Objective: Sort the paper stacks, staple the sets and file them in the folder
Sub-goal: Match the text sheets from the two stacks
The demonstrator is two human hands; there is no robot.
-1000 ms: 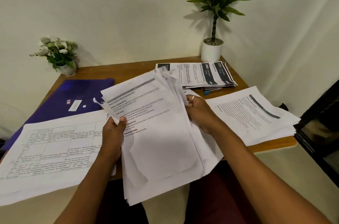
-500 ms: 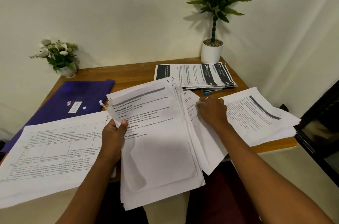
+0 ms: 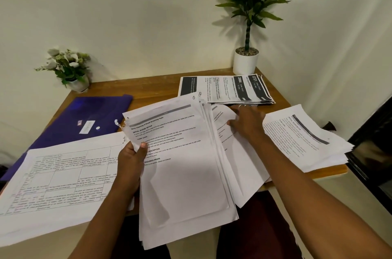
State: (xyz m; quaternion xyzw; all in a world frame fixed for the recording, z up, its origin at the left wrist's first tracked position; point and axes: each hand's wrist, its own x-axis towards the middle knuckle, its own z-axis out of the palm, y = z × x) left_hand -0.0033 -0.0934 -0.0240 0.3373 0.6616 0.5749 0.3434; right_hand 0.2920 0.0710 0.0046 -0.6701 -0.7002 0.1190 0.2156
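Desk (image 3: pixel 148 89) holds sorted piles, with the purple folder (image 3: pixel 84 114) at ten o'clock. The fanned paper stack (image 3: pixel 186 174) at centre overhangs the near edge. The left hand (image 3: pixel 131 157) pinches only its corner, so sheets could slump and spill. The right hand (image 3: pixel 248 125), at two o'clock, rests on a loose sheet (image 3: pixel 248 174); I cannot tell its grasp.

The left hand (image 3: pixel 131 154) grips the near-left edge of a thick sheaf of papers (image 3: pixel 184 182), thumb on the top page (headed with printed text). The right hand (image 3: pixel 246 125) lies back-up on a loose sheet (image 3: pixel 222 137) fanned out beside the sheaf, fingers reaching forward. Just beyond its fingertips sits a black-headed stack (image 3: pixel 227 89); to its right, another printed pile (image 3: pixel 303 142). Left of the left hand lie sheets printed with tables (image 3: pixel 59 176), partly covering a blue folder (image 3: pixel 84 123) on the wooden table (image 3: pixel 148 87).
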